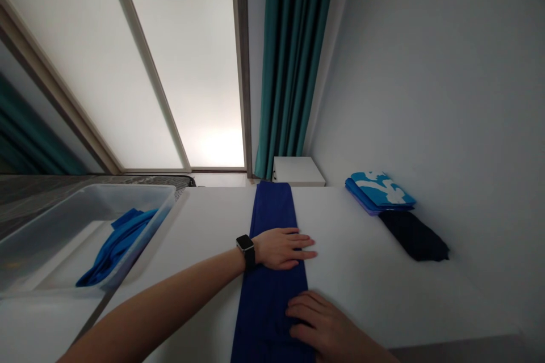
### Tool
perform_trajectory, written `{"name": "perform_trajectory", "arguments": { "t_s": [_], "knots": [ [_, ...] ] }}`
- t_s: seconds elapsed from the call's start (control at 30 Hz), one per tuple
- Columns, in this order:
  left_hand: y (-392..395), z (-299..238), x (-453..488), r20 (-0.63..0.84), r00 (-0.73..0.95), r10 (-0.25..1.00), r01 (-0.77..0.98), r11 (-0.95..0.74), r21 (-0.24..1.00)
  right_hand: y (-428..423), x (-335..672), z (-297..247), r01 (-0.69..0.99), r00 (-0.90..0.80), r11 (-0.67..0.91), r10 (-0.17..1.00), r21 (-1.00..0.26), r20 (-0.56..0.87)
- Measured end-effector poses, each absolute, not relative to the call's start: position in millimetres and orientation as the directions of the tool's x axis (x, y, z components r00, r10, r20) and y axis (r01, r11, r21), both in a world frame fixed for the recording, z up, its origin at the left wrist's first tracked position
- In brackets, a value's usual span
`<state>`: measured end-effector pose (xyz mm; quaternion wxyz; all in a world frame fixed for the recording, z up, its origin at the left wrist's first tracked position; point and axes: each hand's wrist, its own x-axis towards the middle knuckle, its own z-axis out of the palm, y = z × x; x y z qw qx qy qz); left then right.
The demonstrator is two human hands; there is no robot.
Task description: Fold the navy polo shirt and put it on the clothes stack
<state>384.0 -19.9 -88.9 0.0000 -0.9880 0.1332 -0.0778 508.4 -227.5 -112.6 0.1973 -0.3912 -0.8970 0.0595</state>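
Note:
A long dark blue cloth (pixel 272 221), folded into a narrow strip, lies lengthwise down the middle of the white table (pixel 361 261). My left hand (pixel 283 248), with a dark smartwatch on the wrist, lies flat across the strip, fingers stretched out and pointing right. My right hand (pixel 323 326) rests flat on the strip's right edge nearer to me, fingers spread and pointing left. Neither hand grips anything.
A clear plastic bin (pixel 55 221) at the left holds a crumpled blue cloth (pixel 114 244). At the right by the wall lie a folded blue-and-white cloth (pixel 381 188) and a folded black cloth (pixel 413 235). A small white cabinet (pixel 298 171), teal curtain and window stand beyond the table.

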Motion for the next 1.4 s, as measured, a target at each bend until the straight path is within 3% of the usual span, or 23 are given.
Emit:
{"name": "perform_trajectory", "arguments": {
  "t_s": [0.17, 0.33, 0.53, 0.83, 1.03, 1.2, 1.4],
  "knots": [
    [-57, -76, 359, 0.184, 0.956, -0.226, -0.217, -0.974, -0.068, -239, 514, -118, 0.72, -0.607, 0.656, 0.753, -0.225, 0.255],
    [-97, -76, 321, 0.174, 0.961, -0.215, -0.204, -0.976, -0.077, -247, 510, -142, 0.751, -0.552, 0.642, 0.739, -0.155, 0.385],
    [-120, -75, 293, 0.193, 0.975, -0.109, -0.106, -0.994, -0.026, -251, 500, -142, 0.758, -0.516, 0.645, 0.681, -0.092, 0.519],
    [-158, -80, 283, 0.162, 0.983, 0.089, 0.083, -0.996, 0.042, -260, 493, -133, 0.776, -0.505, 0.628, 0.676, -0.061, 0.537],
    [-171, -76, 277, 0.106, 0.975, 0.194, 0.181, -0.977, 0.117, -264, 491, -129, 0.795, -0.459, 0.597, 0.709, -0.109, 0.536],
    [-190, -89, 276, 0.072, 0.944, 0.322, 0.318, -0.946, 0.053, -264, 490, -131, 0.797, -0.45, 0.594, 0.708, -0.114, 0.543],
    [-201, -120, 270, 0.18, 0.928, 0.327, 0.338, -0.94, -0.033, -267, 488, -135, 0.833, -0.41, 0.534, 0.771, -0.144, 0.487]
  ]
}}
